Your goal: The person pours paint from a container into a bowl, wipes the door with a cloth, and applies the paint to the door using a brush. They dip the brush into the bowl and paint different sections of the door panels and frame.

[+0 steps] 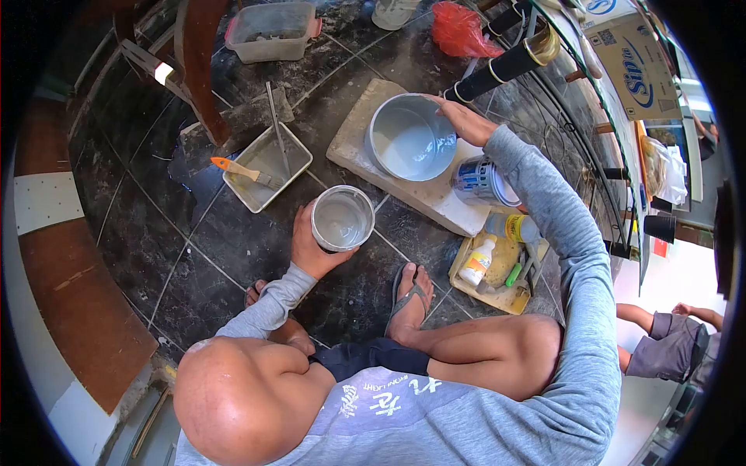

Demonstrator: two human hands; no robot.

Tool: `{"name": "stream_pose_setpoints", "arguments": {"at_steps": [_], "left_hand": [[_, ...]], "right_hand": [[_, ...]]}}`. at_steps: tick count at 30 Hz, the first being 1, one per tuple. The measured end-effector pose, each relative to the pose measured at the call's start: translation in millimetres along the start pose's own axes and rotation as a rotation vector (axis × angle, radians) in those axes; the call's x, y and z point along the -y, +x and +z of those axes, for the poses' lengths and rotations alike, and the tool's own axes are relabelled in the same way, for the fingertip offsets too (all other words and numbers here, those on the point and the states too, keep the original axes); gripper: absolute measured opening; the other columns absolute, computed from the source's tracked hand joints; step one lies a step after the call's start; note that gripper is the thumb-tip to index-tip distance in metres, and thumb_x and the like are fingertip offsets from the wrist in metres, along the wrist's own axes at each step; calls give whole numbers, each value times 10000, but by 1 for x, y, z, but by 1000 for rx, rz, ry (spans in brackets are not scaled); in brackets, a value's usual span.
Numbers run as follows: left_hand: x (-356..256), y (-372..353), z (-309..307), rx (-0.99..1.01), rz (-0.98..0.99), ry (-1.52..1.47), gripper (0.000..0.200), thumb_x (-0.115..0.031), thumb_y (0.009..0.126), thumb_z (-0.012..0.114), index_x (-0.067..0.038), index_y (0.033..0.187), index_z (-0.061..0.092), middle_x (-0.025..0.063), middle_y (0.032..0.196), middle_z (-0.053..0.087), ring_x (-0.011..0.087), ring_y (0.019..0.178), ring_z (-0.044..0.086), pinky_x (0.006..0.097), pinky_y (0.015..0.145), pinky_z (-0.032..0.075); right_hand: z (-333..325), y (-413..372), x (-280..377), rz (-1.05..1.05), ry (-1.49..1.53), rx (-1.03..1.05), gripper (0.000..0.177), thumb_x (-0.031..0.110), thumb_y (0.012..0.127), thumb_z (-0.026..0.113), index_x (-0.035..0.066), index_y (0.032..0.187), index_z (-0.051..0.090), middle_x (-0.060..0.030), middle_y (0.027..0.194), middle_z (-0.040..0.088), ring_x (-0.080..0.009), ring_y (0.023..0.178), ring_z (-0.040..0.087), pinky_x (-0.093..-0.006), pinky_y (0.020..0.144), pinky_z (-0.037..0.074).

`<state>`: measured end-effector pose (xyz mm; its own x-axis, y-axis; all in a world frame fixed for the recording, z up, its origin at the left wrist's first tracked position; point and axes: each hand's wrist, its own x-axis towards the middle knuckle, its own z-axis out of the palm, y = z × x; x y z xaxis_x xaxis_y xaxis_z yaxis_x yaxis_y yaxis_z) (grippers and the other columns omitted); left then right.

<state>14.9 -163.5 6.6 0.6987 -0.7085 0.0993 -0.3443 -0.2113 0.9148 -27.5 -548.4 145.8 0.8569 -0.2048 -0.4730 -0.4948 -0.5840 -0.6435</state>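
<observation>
My left hand [308, 247] is wrapped round the side of a small round tub [343, 219] with greyish-white liquid inside. At the rim of a larger blue-grey pot [412, 138], my right hand [468, 122] holds on with its fingertips, its thumb partly hidden. Pale milky liquid covers the pot's bottom. The pot stands on a stone slab [353, 140], and a labelled paint can [479, 180] is beside it. Left of the tub, a shallow white tray [259, 203] carries a paintbrush [247, 172] with an orange-tipped handle and a long metal strip [277, 128].
A yellow tray [505, 301] near my right knee holds a white bottle [478, 262], a clear bottle and a green-handled tool. A clear plastic box [272, 35] and a red plastic bag [460, 31] lie farther off. Another person [660, 342] is at the right edge.
</observation>
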Motion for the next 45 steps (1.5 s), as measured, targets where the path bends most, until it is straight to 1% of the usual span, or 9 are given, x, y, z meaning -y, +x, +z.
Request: {"name": "stream_pose_setpoints", "arguments": {"at_steps": [3,6,12,15,24,28,36,40,45], "left_hand": [[1,0,1,1,-8,-7,1052,-343,529,910,-22,1367,363,198,1302,501,407,1227,465,520,1115,294],[0,0,1,-2,-10,4,1047,-344,528,910,-22,1364,368,195,1302,500,408,1225,465,525,1112,293],[-6,3,-2,6,-12,-12,1032,-322,516,917,-24,1351,388,191,1285,507,390,1206,483,488,1067,358],[-8,5,-2,-3,-21,-33,1032,-311,510,921,-24,1348,393,192,1274,511,383,1197,492,466,1040,388],[-22,11,-6,-9,-62,-68,1027,-293,520,929,-30,1353,390,191,1287,510,350,1201,525,422,1021,432],[-30,17,-8,-48,-25,-53,1032,-285,526,929,-31,1361,378,186,1280,520,347,1173,550,413,1001,451],[-63,64,-20,-134,123,7,1028,-283,535,924,-37,1363,368,196,1253,532,365,1147,560,423,971,465],[-78,94,-22,-151,222,29,1013,-279,543,915,-37,1359,367,196,1254,524,370,1142,560,423,965,471],[-86,118,-11,-164,289,56,991,-267,557,900,-40,1358,362,194,1258,513,376,1141,555,430,959,478]], "right_hand": [[-2,-4,5,169,118,18,600,497,999,221,215,1525,276,-152,1442,428,-296,1264,473,-433,989,457],[-3,5,-8,157,182,93,636,603,964,200,311,1528,218,-215,1463,350,-378,1182,542,-515,924,516],[-4,15,-24,134,481,208,614,540,954,277,316,1525,237,-186,1483,327,-365,1217,522,-522,957,498],[-5,14,-27,87,557,198,641,428,927,369,267,1533,235,-162,1458,379,-332,1153,576,-506,962,502],[-17,5,-26,-2,544,97,631,223,830,570,15,1413,447,-123,1169,617,-141,909,657,-258,742,588],[-32,5,-25,-64,579,102,594,204,831,571,-12,1377,479,-85,1093,632,-102,811,645,-241,692,580],[-63,-23,18,-194,510,-79,618,253,827,590,-7,1377,479,-77,1112,630,-112,911,640,-249,739,578],[-79,-38,27,-139,455,-265,646,344,816,609,17,1364,513,-64,1096,635,-84,839,608,-189,639,482],[-93,-56,44,-183,399,-362,639,351,815,636,20,1351,528,-77,1091,649,-113,879,629,-218,671,523]]}}
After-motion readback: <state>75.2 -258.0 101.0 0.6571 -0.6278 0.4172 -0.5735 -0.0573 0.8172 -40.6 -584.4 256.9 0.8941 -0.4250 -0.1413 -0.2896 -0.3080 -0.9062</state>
